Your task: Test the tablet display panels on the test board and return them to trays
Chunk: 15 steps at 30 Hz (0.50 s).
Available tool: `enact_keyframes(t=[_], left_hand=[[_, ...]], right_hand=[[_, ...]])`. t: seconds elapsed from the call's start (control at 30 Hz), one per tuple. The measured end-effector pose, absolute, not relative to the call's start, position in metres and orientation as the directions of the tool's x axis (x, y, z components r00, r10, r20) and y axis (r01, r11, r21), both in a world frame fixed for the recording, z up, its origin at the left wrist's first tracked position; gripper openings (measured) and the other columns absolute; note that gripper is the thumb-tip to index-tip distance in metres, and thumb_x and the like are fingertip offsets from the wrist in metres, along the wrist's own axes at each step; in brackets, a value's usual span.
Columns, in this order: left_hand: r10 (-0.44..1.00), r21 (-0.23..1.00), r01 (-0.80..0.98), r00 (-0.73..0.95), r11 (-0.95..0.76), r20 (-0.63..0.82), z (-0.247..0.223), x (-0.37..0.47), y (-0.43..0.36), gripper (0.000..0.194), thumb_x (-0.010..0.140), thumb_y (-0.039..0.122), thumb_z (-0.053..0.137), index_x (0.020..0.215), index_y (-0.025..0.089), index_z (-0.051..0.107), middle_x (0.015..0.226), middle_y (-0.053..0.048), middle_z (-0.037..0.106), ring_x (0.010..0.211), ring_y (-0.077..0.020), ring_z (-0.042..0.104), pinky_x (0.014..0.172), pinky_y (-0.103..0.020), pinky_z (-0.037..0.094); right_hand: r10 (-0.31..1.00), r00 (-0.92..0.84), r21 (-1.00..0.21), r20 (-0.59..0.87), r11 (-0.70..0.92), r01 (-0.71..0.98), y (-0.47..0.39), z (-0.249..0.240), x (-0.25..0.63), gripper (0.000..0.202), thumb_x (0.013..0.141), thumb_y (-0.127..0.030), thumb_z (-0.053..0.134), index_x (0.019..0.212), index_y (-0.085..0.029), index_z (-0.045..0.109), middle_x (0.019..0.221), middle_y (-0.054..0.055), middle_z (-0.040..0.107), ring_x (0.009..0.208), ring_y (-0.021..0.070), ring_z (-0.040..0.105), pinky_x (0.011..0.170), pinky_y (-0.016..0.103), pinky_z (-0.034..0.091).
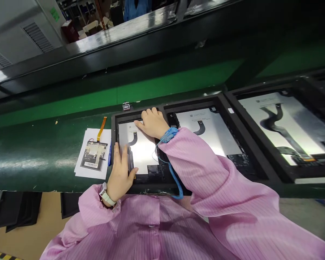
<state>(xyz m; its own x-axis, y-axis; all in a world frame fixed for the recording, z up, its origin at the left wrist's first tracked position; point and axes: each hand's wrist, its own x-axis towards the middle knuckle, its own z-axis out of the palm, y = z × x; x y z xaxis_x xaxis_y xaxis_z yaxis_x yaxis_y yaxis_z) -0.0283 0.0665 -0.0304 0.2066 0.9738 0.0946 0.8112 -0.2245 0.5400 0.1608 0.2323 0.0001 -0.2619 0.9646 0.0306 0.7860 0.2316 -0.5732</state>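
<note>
In front of me lies a silver-backed screen panel point(146, 150) with a short dark ribbon cable, set in a black tray point(114, 126). My left hand point(121, 175) rests on the panel's left edge with its fingers stretched out. Across the upper right corner of the panel lies my right hand point(154, 123), fingers close together and thumb out over the silver back. A blue wrist strap point(169, 134) with a coiled cord point(177, 182) is on my right wrist. What lies under the right palm is hidden.
Left of the tray, a small circuit board point(94, 155) with an orange flex cable lies on white paper point(81, 162), beside a blue pen point(109, 155). Two more trayed panels point(209, 126) point(300, 122) stand to the right. A small metal part point(126, 106) sits behind the tray.
</note>
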Motion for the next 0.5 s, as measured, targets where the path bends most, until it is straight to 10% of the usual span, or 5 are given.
enact_keyframes(t=[0.13,0.27,0.5], left_hand=[[0.996,0.837,0.546,-0.080,0.015,0.034,-0.017,-0.038,0.083,0.094,0.093,0.047,0.069,0.165,0.024,0.014,0.166,-0.022,0.035,0.153,-0.0347,0.039,0.124,-0.057,0.035],[0.981,0.975,0.113,-0.023,0.192,-0.191,0.016,-0.044,0.115,0.068,0.076,0.050,0.085,0.131,0.016,0.062,0.112,-0.013,0.077,0.102,-0.0283,0.075,0.092,-0.041,0.062],[0.891,0.922,-0.256,-0.279,0.290,-0.358,0.078,-0.050,0.241,0.016,0.089,0.010,0.066,0.074,0.015,0.063,0.065,0.001,0.066,0.055,-0.0088,0.063,0.057,-0.017,0.053]], right_hand=[[0.961,-0.277,-0.689,0.014,0.210,0.693,0.231,0.033,0.185,0.017,0.095,-0.028,0.048,0.106,-0.018,0.056,0.099,0.010,0.068,0.090,0.0253,0.061,0.083,0.039,0.049],[0.945,-0.227,-0.843,0.237,0.316,0.436,0.221,0.059,0.206,0.011,0.093,-0.025,0.051,0.103,-0.021,0.053,0.106,0.007,0.065,0.098,0.0208,0.060,0.090,0.036,0.048],[0.957,0.091,-0.872,0.275,0.209,0.442,0.206,0.055,0.240,0.040,0.097,-0.048,0.054,0.131,-0.027,0.049,0.129,0.009,0.056,0.125,0.0292,0.050,0.102,0.053,0.047]])
